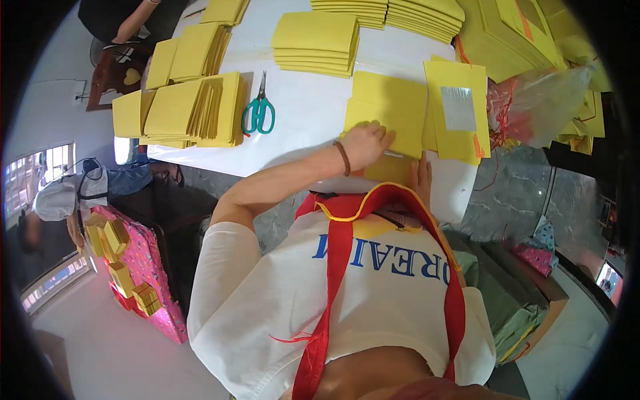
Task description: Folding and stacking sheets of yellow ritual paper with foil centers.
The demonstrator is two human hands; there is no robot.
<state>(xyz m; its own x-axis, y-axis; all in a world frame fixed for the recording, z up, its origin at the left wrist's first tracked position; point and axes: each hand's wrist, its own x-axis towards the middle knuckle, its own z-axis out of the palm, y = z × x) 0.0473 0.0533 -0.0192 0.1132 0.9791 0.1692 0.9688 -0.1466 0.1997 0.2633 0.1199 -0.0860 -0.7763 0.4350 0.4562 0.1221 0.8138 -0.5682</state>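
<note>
Yellow paper sheets (387, 100) lie on the white table in front of me. My left hand (367, 143), a brown bracelet at its wrist, rests on their near-left part with fingers curled. What those fingers hold, if anything, is hidden; a thin pale strip (395, 155) shows beside them. At the near edge of the sheets, my right hand (421, 177) has its fingers stretched out; the red apron (407, 193) hides the rest of it. To the right lies a yellow paper piece with a silver rectangle (459, 107) and an orange mark.
Green-handled scissors (259, 113) lie left of the sheets on the white table (293, 140). Stacks of folded yellow paper (313, 43) stand behind and at left (180, 110). A clear plastic bag (540, 107) sits right. Another person's arm (137, 20) is at far left.
</note>
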